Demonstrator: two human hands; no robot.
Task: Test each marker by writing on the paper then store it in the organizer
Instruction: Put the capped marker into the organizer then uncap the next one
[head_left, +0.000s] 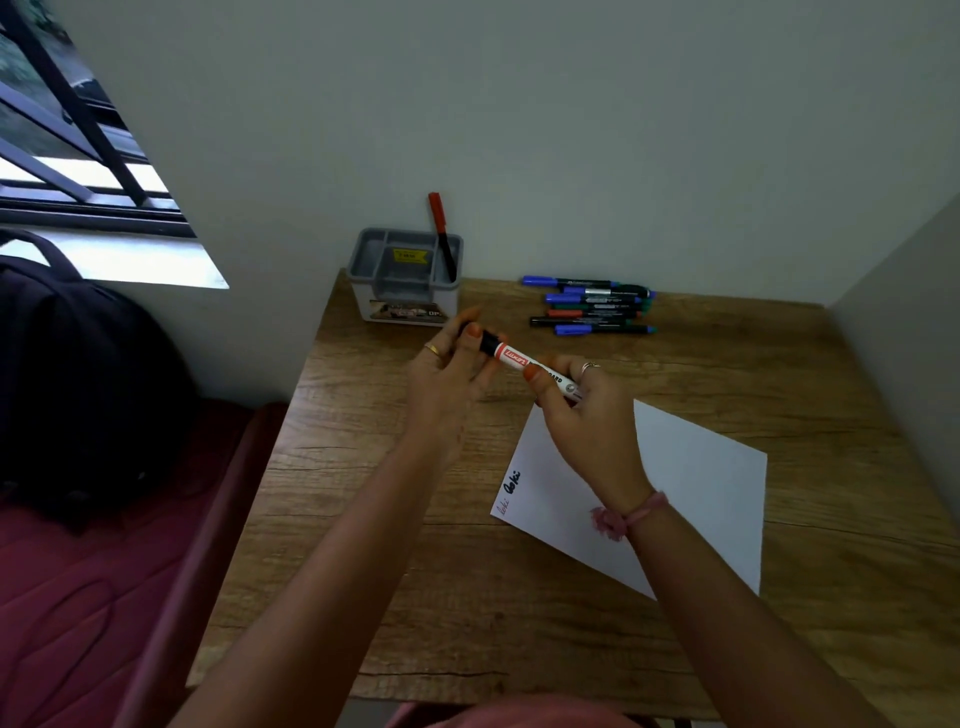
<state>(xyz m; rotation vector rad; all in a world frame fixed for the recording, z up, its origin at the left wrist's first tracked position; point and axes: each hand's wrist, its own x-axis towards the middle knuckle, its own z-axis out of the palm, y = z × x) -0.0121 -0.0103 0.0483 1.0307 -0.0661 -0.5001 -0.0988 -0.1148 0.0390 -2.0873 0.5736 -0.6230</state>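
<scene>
Two hands held one whiteboard marker (530, 366) above the wooden surface (675, 374), just in front of the grey organizer (405, 278). The left hand (449, 371) pinched the marker's black cap end between thumb and fingers, and the right hand (582, 400) gripped the white barrel, so that the marker lay slanted between them with the cap end nearer the organizer. Whether the cap was fully seated on the barrel could not be told. A pink band (641, 512) circled the right wrist.

Beneath the right forearm, well in front of the organizer and off to its right, lay a white sheet of paper (696, 467), turned at an angle, with two scribbled words near its left corner, one thick and black, one faint. One red-capped marker (440, 234) stood leaning in the organizer's right-hand compartment. To the right of the organizer, near the wall, a cluster of capped markers (592, 306) lay side by side on the surface, blue, green and red among them. Left of the organizer, off the surface, a dark bag (78, 389) rested on a maroon seat (104, 597).
</scene>
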